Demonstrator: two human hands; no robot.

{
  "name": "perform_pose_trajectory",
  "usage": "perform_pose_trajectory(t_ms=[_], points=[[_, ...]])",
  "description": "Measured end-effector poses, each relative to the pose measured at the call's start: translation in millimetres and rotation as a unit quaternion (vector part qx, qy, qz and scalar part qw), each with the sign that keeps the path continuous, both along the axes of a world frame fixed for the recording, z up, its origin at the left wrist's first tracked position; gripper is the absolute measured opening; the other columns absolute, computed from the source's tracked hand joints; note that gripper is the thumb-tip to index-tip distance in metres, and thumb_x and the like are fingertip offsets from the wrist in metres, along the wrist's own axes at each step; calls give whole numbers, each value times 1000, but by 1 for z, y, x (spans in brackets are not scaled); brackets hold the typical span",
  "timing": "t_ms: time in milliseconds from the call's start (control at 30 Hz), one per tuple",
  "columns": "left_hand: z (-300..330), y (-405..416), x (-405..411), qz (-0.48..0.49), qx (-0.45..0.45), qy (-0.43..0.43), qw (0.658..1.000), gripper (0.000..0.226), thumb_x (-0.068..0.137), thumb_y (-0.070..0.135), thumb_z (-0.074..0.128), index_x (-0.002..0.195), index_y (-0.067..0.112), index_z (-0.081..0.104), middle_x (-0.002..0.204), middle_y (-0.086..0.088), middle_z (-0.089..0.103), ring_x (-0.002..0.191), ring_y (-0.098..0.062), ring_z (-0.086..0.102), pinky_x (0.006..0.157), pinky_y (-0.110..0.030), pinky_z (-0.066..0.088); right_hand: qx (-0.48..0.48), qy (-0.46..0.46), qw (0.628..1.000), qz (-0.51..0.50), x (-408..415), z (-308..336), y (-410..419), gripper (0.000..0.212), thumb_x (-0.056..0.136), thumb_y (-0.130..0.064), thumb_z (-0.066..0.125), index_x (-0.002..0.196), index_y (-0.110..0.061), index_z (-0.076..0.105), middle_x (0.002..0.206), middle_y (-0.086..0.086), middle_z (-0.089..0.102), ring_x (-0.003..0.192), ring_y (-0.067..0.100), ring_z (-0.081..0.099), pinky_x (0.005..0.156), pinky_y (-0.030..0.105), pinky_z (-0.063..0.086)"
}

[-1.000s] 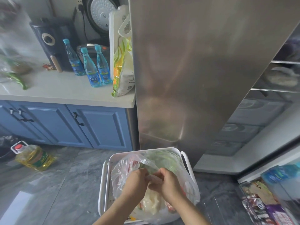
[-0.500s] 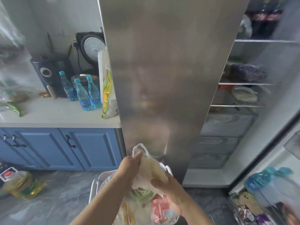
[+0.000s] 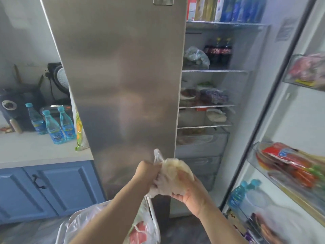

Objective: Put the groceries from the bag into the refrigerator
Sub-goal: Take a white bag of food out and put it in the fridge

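A small clear plastic packet of pale food (image 3: 171,173) is held up in front of the refrigerator, level with its lower drawers. My left hand (image 3: 146,175) grips the packet's twisted top on its left side. My right hand (image 3: 189,191) cups and holds it from below and the right. Beneath my arms sits the clear grocery bag (image 3: 140,229), with red meat showing inside. The refrigerator (image 3: 211,106) stands with its right door (image 3: 299,155) swung open, and its shelves hold bagged food and cola bottles.
The shut steel left door (image 3: 119,85) is straight ahead. On the white counter (image 3: 35,152) at left stand three blue water bottles (image 3: 52,125), a yellow-green packet and dark appliances. Blue cabinets (image 3: 52,187) lie below. Door bins at right hold packets and bottles.
Both hands lifted the pale packet out of the grocery bag and carried it up and to the right, toward the open refrigerator. My view rose from the floor to the shelves.
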State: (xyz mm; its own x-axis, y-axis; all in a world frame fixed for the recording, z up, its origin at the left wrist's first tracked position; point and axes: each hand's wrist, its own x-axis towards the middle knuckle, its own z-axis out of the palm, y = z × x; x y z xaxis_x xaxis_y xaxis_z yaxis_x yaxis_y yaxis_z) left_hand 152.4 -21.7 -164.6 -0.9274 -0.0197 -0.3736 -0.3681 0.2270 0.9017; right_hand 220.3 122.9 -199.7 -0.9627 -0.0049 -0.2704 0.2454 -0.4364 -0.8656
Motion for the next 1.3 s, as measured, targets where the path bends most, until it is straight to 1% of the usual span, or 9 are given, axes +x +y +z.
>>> perform_pose_trajectory(t_ms=[200, 367, 533, 667, 767, 833, 1033, 1133, 1300], points=[[12, 62, 5, -71, -107, 55, 990, 32, 78, 31, 64, 65, 4, 53, 56, -6, 56, 43, -16, 51, 46, -20, 33, -35, 5, 997, -65, 16, 17, 57, 49, 78, -38, 74, 120, -15, 65, 112, 16, 70, 101, 30, 68, 80, 45, 55], [19, 95, -5, -93, -167, 85, 978, 54, 73, 37, 69, 38, 16, 33, 37, 10, 26, 44, -17, 26, 45, -22, 24, -75, 16, 993, -87, 13, 21, 97, 48, 83, -35, 72, 124, -15, 62, 118, 16, 67, 110, 31, 64, 87, 48, 53], [23, 129, -26, -154, -94, 135, 974, 24, 84, 40, 63, 98, 20, 63, 98, 1, 67, 88, -18, 61, 83, -30, 51, -131, 7, 984, -116, -14, 20, 122, 50, 85, -36, 67, 128, -14, 58, 122, 14, 66, 112, 29, 64, 82, 43, 56], [16, 146, -38, -233, -19, 296, 926, 64, 93, 4, 47, 137, 46, 29, 124, 11, 47, 98, 4, 51, 99, -17, 39, 177, 52, 972, -147, -44, 27, 144, 81, 72, -63, 70, 142, -38, 38, 139, -5, 53, 120, 19, 58, 91, 42, 54], [12, 153, -56, -295, -93, 381, 871, 73, 90, -10, 36, 144, 37, 21, 132, 20, 25, 115, 31, 20, 91, 6, 21, 427, 150, 881, -136, -66, 33, 160, 84, 80, -61, 58, 149, -48, 11, 148, -19, 32, 134, 0, 37, 107, 25, 38], [18, 157, -69, -303, -84, 402, 860, 63, 92, -4, 34, 143, 34, 32, 138, 25, 20, 125, 20, 19, 94, 5, 19, 507, 219, 828, -94, -78, 36, 165, 83, 84, -52, 61, 149, -49, 9, 150, -21, 29, 135, -8, 31, 108, 18, 34], [38, 151, -117, -409, -24, 456, 790, 57, 97, 22, 41, 149, 30, 22, 158, 14, 4, 145, -3, 3, 116, -21, 15, 567, 298, 767, -52, -115, 55, 175, 106, 65, -47, 83, 148, -47, 17, 154, -14, 17, 137, -1, 32, 108, 24, 37], [45, 154, -135, -415, -69, 462, 781, 98, 76, 39, 73, 149, 40, 8, 158, 12, -11, 146, -6, 5, 113, -34, 31, 576, 318, 750, -69, -134, 67, 183, 96, 70, -42, 82, 144, -53, 22, 152, -13, 21, 136, -6, 28, 107, 17, 33], [55, 177, -172, -341, -237, 586, 696, 119, 70, 13, 78, 148, 39, -7, 157, 16, -15, 124, -15, 38, 94, -29, 50, 564, 315, 760, -72, -171, 97, 202, 80, 70, -70, 64, 139, -49, 30, 144, -24, 25, 132, -11, 29, 105, 7, 25]])
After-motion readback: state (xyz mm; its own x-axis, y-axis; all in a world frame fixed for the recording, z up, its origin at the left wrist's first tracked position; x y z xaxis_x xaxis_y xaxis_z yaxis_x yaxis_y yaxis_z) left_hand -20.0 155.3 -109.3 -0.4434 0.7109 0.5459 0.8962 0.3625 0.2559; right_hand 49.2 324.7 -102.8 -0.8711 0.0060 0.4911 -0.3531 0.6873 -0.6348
